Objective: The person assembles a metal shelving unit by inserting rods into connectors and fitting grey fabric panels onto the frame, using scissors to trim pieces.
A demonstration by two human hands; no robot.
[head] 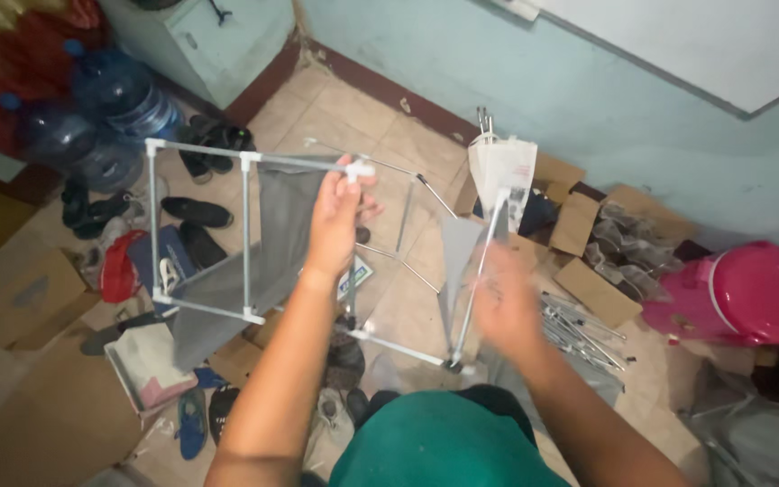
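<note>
Head view: half-built rack frame (pixel 254 243) of grey rods, white corner joints and grey fabric panels is held up over the tiled floor (pixel 362 117). Left hand (pixel 340 216) has fingers closed on a top corner joint. Right hand (pixel 502 302) is blurred at an upright rod; grip can't be told. Left section looks joined, right side seems loose. Spare rods (pixel 579 329) lie unused by cardboard boxes (pixel 588 225).

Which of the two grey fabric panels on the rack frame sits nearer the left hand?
The larger grey fabric panel, stretched inside the white-jointed metal frame, beside the left hand; the narrower grey panel hangs near the right hand.
</note>
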